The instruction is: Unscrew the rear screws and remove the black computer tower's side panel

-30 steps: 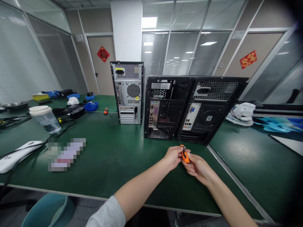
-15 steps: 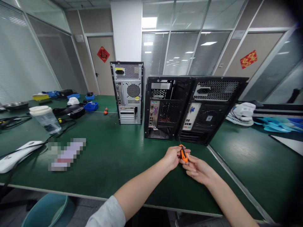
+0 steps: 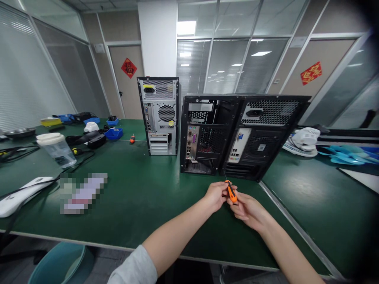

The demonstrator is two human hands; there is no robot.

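Note:
An orange and black screwdriver [image 3: 231,192] is held between both hands, its thin shaft pointing up at the lower left corner of the right black computer case [image 3: 260,138]. My left hand [image 3: 216,196] grips the upper part of the handle near the shaft. Fingers of my right hand [image 3: 248,209] are closed round the handle's lower end. Directly left of that case stands another black case [image 3: 204,134] with an opening at its top. A silver-backed case [image 3: 160,118] stands farther left. Where exactly the screwdriver's tip touches is too small to tell.
On the green table [image 3: 124,197], a lidded cup [image 3: 57,150], a white device [image 3: 25,195] with black cables and a blue tray [image 3: 114,133] lie left. A small orange object [image 3: 132,138] sits behind. White and light-blue objects are at right; a teal bin [image 3: 60,264] is below.
The screwdriver handle has turned and its lower end has shifted slightly right. My right hand's fingers have moved a little with it; both hands keep their hold.

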